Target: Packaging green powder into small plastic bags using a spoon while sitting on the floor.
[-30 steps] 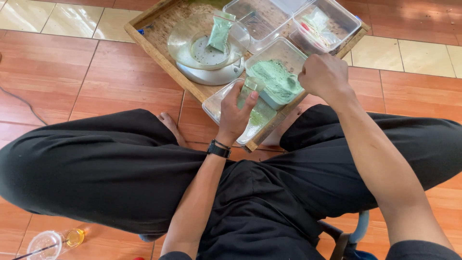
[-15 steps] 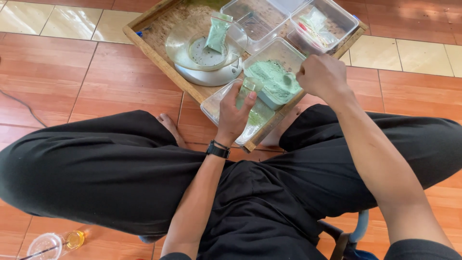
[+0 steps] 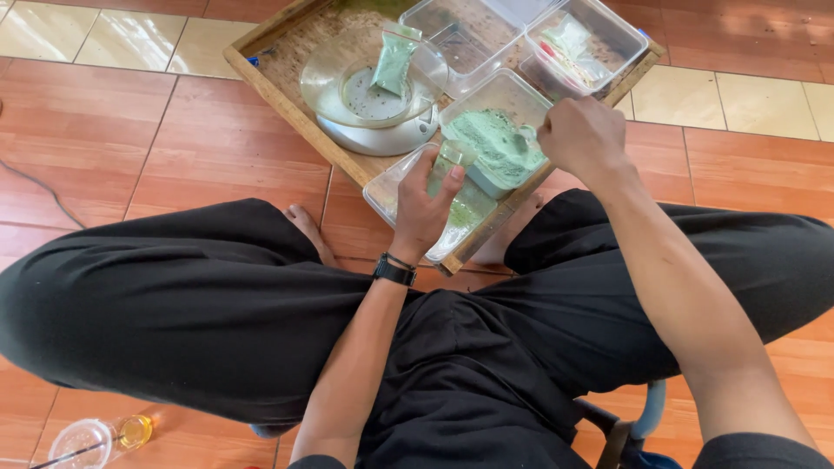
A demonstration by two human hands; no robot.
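My left hand (image 3: pixel 427 201) grips a small clear pouch (image 3: pixel 453 164) partly filled with green powder, held upright over a clear lid (image 3: pixel 387 193) at the tray's near edge. My right hand (image 3: pixel 582 135) is closed around a small spoon (image 3: pixel 525 135) whose tip dips into a clear box of green powder (image 3: pixel 489 144). Behind them a glass bowl (image 3: pixel 332 82) sits on a white scale (image 3: pixel 375 139) with another green pouch (image 3: pixel 393 61) standing in it. All of this rests on a wooden tray (image 3: pixel 287 113) on the tiled floor.
Two more clear boxes (image 3: pixel 608 35) sit at the tray's far side, one with packets inside. My crossed legs in black trousers (image 3: pixel 174 304) fill the foreground. A plastic cup with yellow liquid (image 3: pixel 95 437) lies at the lower left, a dark cable (image 3: pixel 43 187) at the left.
Both hands have stayed at the powder box and pouch with only slight shifts. The view has barely drifted.
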